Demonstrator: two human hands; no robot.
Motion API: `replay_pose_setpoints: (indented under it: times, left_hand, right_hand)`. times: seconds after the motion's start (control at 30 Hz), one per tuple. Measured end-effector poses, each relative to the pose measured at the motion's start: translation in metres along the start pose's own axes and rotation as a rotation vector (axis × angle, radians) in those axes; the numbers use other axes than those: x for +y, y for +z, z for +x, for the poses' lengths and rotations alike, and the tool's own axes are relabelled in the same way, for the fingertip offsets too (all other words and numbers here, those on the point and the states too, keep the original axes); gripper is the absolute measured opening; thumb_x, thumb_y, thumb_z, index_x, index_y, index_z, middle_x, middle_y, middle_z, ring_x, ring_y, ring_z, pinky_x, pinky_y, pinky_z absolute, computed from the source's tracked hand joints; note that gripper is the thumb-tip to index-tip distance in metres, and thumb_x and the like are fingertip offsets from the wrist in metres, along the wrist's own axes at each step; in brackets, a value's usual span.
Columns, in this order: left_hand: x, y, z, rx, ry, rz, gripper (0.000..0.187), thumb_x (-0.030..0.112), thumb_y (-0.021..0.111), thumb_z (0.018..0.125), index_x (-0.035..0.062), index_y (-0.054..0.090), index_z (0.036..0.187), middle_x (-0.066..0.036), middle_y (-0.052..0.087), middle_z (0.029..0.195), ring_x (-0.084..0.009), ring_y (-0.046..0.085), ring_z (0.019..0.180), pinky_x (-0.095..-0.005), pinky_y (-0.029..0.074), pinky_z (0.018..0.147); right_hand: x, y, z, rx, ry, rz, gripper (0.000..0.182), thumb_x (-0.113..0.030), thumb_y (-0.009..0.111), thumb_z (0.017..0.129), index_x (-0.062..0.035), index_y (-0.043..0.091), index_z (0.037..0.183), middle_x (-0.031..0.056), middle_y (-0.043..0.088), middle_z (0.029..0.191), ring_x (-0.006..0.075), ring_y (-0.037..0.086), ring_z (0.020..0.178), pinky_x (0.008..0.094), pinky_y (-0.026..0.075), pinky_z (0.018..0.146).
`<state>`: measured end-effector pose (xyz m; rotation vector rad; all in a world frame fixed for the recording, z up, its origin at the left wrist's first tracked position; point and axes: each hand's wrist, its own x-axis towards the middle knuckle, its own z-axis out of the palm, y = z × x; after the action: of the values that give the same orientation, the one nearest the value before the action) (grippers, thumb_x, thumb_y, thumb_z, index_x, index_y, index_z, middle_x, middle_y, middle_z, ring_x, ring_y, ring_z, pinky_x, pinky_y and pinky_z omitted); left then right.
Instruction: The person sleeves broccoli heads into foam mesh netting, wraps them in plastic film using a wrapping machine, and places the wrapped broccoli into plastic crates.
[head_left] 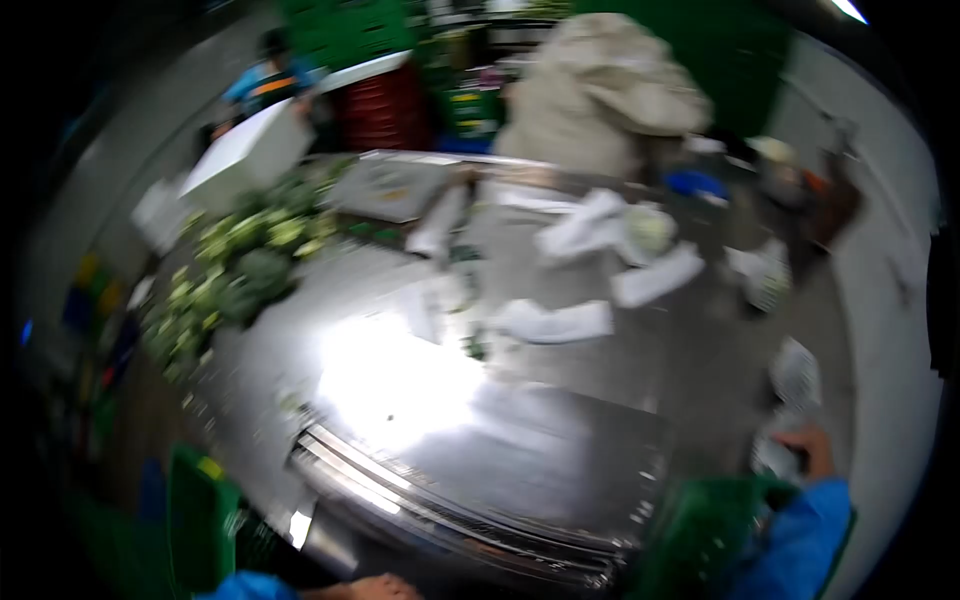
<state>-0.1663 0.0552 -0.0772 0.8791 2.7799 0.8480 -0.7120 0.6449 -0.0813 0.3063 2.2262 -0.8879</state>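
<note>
Motion blur softens the whole head view. My right hand, in a blue sleeve, reaches out at the lower right above a green crate. Its fingers are bent around a white foam net sleeve; what the sleeve contains cannot be made out. Just beyond it sits another white netted piece. At the bottom edge my left hand shows only in part, near the front edge of the metal table. Blur and the frame edge hide its fingers, and nothing shows in it.
Broccoli heads are piled on the table's left side. A grey scale stands at the back, with white foam sleeves to its right. A person holds a white box at far left. A green bin stands lower left.
</note>
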Motion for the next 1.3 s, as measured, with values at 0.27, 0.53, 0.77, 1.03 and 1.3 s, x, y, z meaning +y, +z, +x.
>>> replay_pose_setpoints:
  times: [0.27,0.53,0.77,1.03,1.3]
  left_hand:
    - [0.006,-0.002,-0.004,0.102,0.038,-0.021,0.017,0.029,0.053,0.079,0.0182,0.058,0.092,-0.003,0.055,0.097,-0.0221,0.051,0.093,-0.0389,0.04,0.076]
    - [0.004,-0.009,-0.001,0.24,0.153,0.022,0.023,0.03,0.051,0.083,0.0107,0.056,0.094,-0.008,0.053,0.097,-0.0271,0.05,0.094,-0.042,0.039,0.077]
    - [-0.005,0.007,-0.005,0.249,0.162,-0.019,0.029,0.022,0.053,0.081,0.0057,0.048,0.104,-0.016,0.045,0.113,-0.031,0.041,0.11,-0.044,0.034,0.09]
    - [-0.033,-0.16,0.053,0.989,0.014,0.232,0.046,0.005,0.059,0.063,0.0108,0.05,0.108,-0.013,0.05,0.108,-0.0293,0.047,0.1,-0.0398,0.037,0.083]
    - [-0.104,-0.161,0.133,0.706,-0.21,-0.348,0.06,0.027,0.064,0.074,0.01,0.04,0.126,-0.027,0.032,0.127,-0.0396,0.045,0.107,-0.0411,0.039,0.091]
  right_hand:
    - [-0.066,0.012,-0.001,0.43,0.165,-0.64,0.062,-0.03,0.074,0.058,-0.001,0.053,0.107,0.0189,0.047,0.115,0.0332,0.052,0.097,0.0411,0.045,0.079]
    - [-0.143,0.043,-0.06,0.575,-0.495,-0.857,0.069,-0.024,0.072,0.051,-0.0012,0.047,0.111,0.0245,0.038,0.121,0.0403,0.045,0.105,0.0435,0.043,0.081]
    - [-0.272,0.224,-0.239,0.843,-1.709,-0.783,0.043,-0.005,0.067,0.056,-0.0141,0.055,0.097,0.0151,0.042,0.118,0.0346,0.045,0.103,0.0431,0.039,0.085]
    - [-0.28,0.373,-0.278,0.369,-1.845,-0.944,0.023,-0.004,0.06,0.062,-0.0112,0.056,0.083,0.0059,0.047,0.12,0.0339,0.041,0.111,0.0438,0.039,0.089]
    - [-0.293,0.426,-0.258,-0.018,-0.539,0.979,0.044,-0.021,0.057,0.082,-0.0064,0.037,0.119,0.0109,0.048,0.115,0.0266,0.055,0.088,0.0373,0.045,0.074]
